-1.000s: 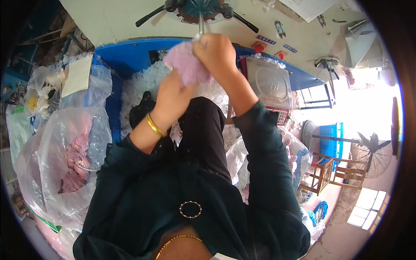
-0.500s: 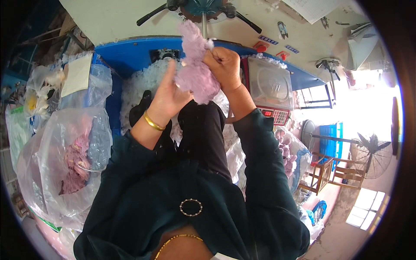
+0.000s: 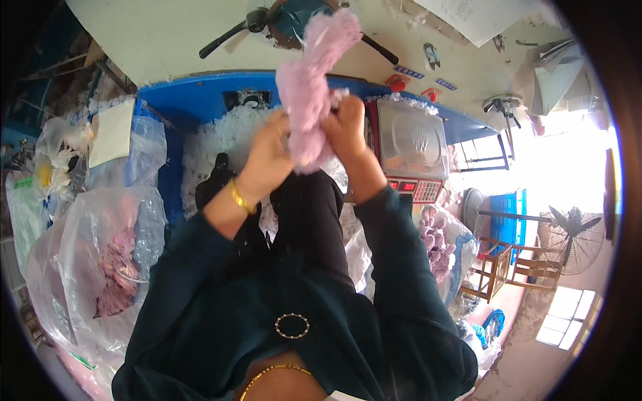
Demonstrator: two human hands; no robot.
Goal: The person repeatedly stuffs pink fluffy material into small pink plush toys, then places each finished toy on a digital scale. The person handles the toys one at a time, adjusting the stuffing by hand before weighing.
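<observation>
A fluffy pink plush toy (image 3: 309, 100) stands upright between my hands, longer above than below and slightly blurred. My left hand (image 3: 269, 155) grips its lower left side, some fingers hidden behind the fur. On the other side my right hand (image 3: 346, 125) is closed on the toy, and a little white fluff sticks out by its fingers. Just beyond the toy is a round teal machine part (image 3: 294, 23) with black handles; the toy's top overlaps it, hiding the metal tube there.
White stuffing (image 3: 214, 137) lies heaped in a blue-edged bin below. Pink plush pieces fill a clear bag (image 3: 73, 247) at left and another bag (image 3: 461, 234) at right. A red scale (image 3: 424, 190) with a clear-covered pan stands right. Small snips (image 3: 432, 56) lie on the table.
The toy has risen and now stretches further up and right, in front of the tube. My left hand has gone from spread fingers to a grip on it.
</observation>
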